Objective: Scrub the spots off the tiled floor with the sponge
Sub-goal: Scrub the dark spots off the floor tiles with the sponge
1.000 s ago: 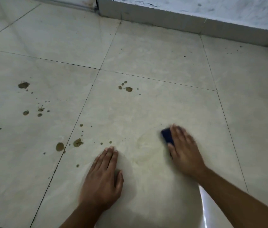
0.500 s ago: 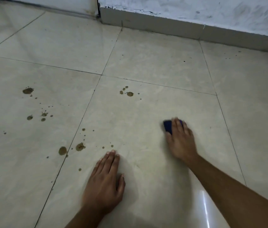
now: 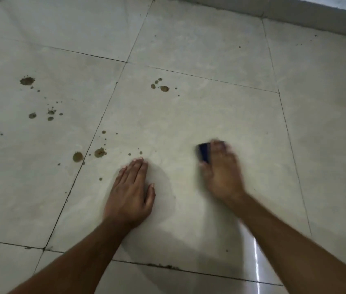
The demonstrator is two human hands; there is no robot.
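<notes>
Pale glossy square-tiled floor (image 3: 189,115) with dark grout lines fills the view, and a low skirting (image 3: 295,15) runs along the far edge. Brown dried spots (image 3: 99,152) lie scattered on it: one cluster just ahead and left of the left hand (image 3: 129,194), a smaller cluster (image 3: 163,88) farther ahead, and more on the tile to the left. The small dark blue sponge (image 3: 204,152) sits on the floor under the right hand (image 3: 220,172), only its left edge showing. That hand is blurred; its fingers (image 3: 218,149) seem laid over the sponge, pressing it down, though whether they curl round it I cannot tell. The left hand rests flat on the tile, fingers straight and close together, holding nothing. From the sponge, the nearest spots lie to the left, beyond the left hand's fingertips, so the coming stroke probably needs to travel leftward and slightly ahead.
</notes>
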